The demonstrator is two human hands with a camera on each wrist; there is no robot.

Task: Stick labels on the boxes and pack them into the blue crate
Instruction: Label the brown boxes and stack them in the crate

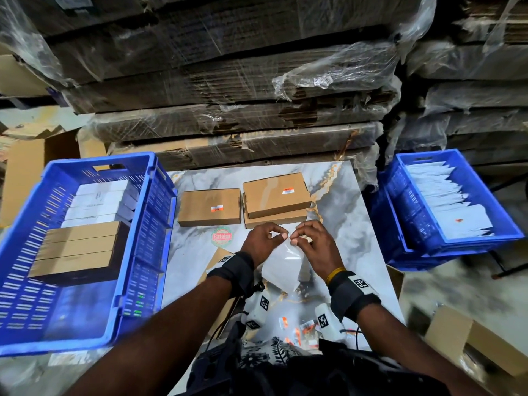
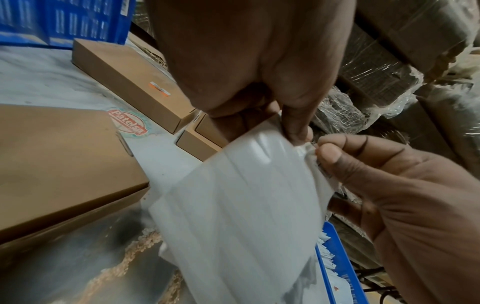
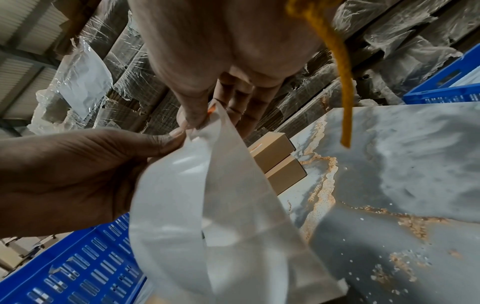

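Observation:
Over the marble table both hands hold up a white label backing sheet (image 1: 281, 267) (image 2: 233, 205) (image 3: 233, 205). My left hand (image 1: 278, 234) (image 2: 296, 133) pinches its top corner. Close beside it, my right hand (image 1: 295, 237) (image 3: 197, 121) pinches a small orange label (image 3: 211, 109) at the same corner. One labelled brown box (image 1: 210, 207) lies behind the hands. Next to it is a stack of two brown boxes (image 1: 275, 195), the upper one labelled. On the left, the big blue crate (image 1: 97, 161) holds rows of white and brown boxes.
A second blue crate (image 1: 423, 155) at the right is full of white sheets. Another brown box (image 1: 220, 261) lies under my left wrist. Loose orange labels (image 1: 305, 330) sit near the table's front edge. Shrink-wrapped cardboard stacks (image 1: 228, 81) wall off the back.

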